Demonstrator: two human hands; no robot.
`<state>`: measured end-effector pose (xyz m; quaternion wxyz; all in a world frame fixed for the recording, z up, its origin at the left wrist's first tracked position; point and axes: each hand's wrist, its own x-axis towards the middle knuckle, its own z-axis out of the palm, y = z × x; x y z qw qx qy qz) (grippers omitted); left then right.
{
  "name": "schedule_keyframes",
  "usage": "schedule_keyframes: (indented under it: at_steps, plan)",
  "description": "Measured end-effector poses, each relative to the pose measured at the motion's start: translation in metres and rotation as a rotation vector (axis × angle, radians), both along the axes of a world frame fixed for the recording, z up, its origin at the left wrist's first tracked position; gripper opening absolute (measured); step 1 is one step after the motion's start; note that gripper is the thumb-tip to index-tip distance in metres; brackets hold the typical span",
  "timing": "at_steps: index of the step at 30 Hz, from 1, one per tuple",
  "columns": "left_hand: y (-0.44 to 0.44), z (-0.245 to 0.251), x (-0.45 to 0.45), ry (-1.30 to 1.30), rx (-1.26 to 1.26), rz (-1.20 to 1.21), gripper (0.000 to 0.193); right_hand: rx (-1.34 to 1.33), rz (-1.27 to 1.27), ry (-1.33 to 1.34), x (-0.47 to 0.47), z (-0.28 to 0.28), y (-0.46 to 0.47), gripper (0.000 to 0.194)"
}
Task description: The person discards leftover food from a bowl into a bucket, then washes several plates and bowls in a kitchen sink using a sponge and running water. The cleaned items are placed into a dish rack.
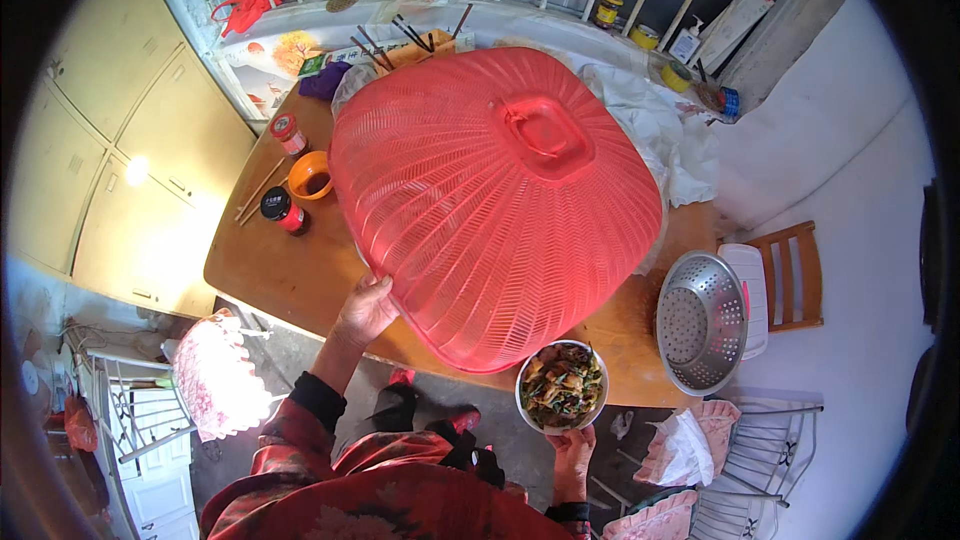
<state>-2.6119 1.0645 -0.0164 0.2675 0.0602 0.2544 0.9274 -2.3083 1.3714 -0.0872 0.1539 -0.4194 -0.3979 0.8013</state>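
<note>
My left hand [367, 307] grips the near left rim of a large red plastic mesh food cover [480, 217], thumb on top. The cover spreads over the middle of a wooden table [292, 277] and hides most of what is under it. In my right hand [572, 446] is a white bowl [519, 390], held from its near side. Cooked food with green leaves and pale pieces [562, 382] fills it. The bowl sits at the table's front edge, close to the cover's near rim.
Left on the table are an orange bowl [300, 178], a black-lidded jar [285, 210], a red-lidded jar [289, 133] and wooden chopsticks [259, 191]. A metal colander [686, 326] stands at the right edge. Chairs with pink cushions [667, 514] flank me. White plastic sheeting [675, 142] lies behind.
</note>
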Motion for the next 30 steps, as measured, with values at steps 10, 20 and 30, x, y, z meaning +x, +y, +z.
schedule_keyframes:
  at_steps: [10,20,30]
  plan:
    - [-0.042,-0.093,-0.016,-0.134,-0.222,0.277,0.037,0.004,0.037,0.047,-0.001,-0.003,0.004,0.037]
    - [-0.042,-0.077,-0.023,-0.003,-0.514,0.321,0.036,-0.097,0.100,0.062,-0.003,0.000,0.002,0.039]
    - [-0.045,-0.062,-0.019,-0.090,-0.867,0.343,0.038,-0.133,0.059,0.063,-0.010,0.000,-0.002,0.051]
